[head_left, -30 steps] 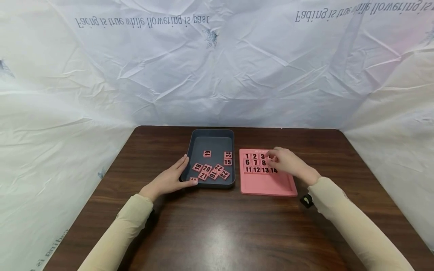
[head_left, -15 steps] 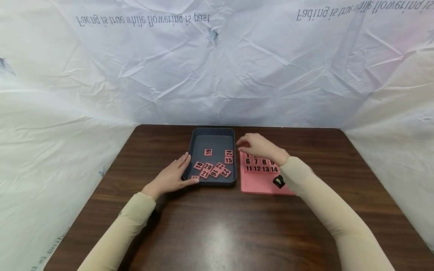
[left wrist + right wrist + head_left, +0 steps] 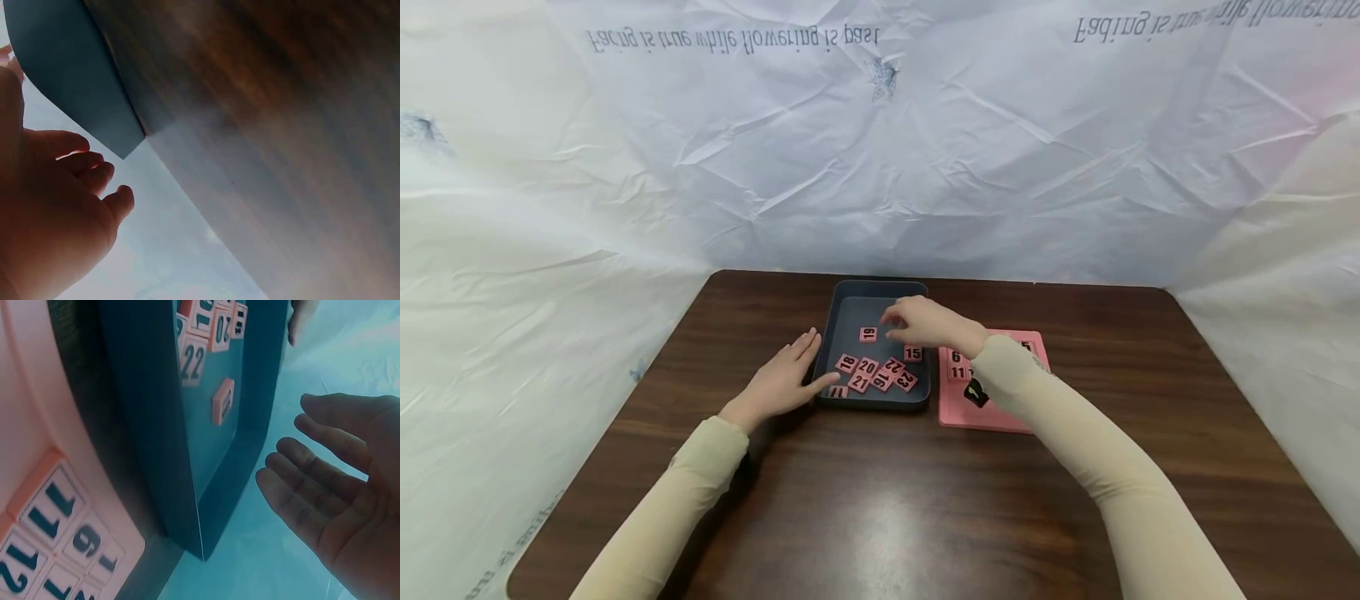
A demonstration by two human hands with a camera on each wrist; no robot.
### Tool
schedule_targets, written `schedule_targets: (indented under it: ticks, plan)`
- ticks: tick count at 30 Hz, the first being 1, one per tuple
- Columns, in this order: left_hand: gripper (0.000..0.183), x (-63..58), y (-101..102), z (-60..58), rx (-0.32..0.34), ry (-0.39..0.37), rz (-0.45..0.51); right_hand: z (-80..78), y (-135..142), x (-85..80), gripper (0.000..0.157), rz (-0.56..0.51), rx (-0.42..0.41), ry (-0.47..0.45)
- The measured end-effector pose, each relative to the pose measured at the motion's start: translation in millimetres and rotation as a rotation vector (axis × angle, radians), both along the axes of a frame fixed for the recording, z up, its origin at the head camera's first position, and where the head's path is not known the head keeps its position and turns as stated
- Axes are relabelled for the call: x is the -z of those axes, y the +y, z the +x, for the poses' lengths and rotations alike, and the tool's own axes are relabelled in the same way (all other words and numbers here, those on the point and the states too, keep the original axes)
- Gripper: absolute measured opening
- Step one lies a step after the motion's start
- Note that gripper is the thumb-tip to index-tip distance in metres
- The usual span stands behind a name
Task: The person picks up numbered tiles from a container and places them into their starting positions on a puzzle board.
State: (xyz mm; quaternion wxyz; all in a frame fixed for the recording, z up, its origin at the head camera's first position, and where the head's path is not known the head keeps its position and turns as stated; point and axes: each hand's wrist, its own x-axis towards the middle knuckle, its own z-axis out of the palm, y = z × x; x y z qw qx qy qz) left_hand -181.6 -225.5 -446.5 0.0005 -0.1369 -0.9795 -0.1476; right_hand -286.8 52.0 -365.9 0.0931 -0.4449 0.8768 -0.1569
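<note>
My left hand (image 3: 778, 383) rests at the left rim of a dark grey tray (image 3: 857, 312), fingers straight, thumb over the near-left corner and overlapping a pink tile there. In the left wrist view its fingers lie along the tray's outer wall (image 3: 69, 75). My right hand (image 3: 925, 323) hangs over the tray's right side, fingers loosely bent, and the right wrist view shows nothing between them. Nearest to it lie the pink number tiles 19 (image 3: 868, 334) and 15 (image 3: 913, 353); the 24 is hidden behind the hand. Tiles 18 (image 3: 847, 363), 20 (image 3: 867, 367) and several others cluster near the tray's front.
Right of the tray lies a pink board (image 3: 977, 416) with rows of number tiles, mostly covered by my right forearm; the 11 (image 3: 52, 500) and 6 (image 3: 85, 540) show in the right wrist view. Brown table (image 3: 850, 492), white printed sheeting (image 3: 880, 167) behind and at the sides.
My right hand has left the top row of the pink board and moved left over the tray; a 5 tile now shows where its fingers were. My left hand stays at the tray.
</note>
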Motion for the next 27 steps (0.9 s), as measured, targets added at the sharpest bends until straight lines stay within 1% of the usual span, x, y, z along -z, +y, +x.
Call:
schedule_targets:
  ticks: [3, 6, 12, 17, 20, 22, 25, 27]
  plan:
    - [0.102, -1.3, 3, -1.3, 0.024, -0.004, -0.025, 2.0, -7, 1.2, 0.034, 0.045, -0.032, 0.006]
    - [0.107, -2.2, 4, -1.0, 0.034, -0.004, -0.045, 3.2, -17, 1.8, 0.034, 0.087, -0.065, 0.019]
    - [0.107, -4.0, 4, 1.2, 0.039, 0.008, -0.05, 8.5, -38, 3.6, 0.04, 0.181, -0.134, 0.014]
    - [0.106, -2.3, 4, 2.1, 0.05, 0.01, -0.044, 17.1, -59, 12.2, 0.042, 0.264, -0.205, 0.038]
    - [0.106, -1.3, 4, 2.0, 0.053, 0.004, -0.036, 21.5, -69, 18.4, 0.038, 0.278, -0.247, 0.045]
    - [0.106, -1.0, 4, 1.6, 0.055, 0.002, -0.031, 23.6, -74, 22.1, 0.034, 0.289, -0.259, 0.063]
    - [0.106, -0.1, 5, 0.4, 0.058, -0.002, -0.028, 25.9, -79, 26.8, 0.034, 0.302, -0.261, 0.081]
    - [0.105, -0.3, 6, -0.4, 0.06, -0.003, -0.029, 26.4, -82, 30.1, 0.036, 0.31, -0.26, 0.086]
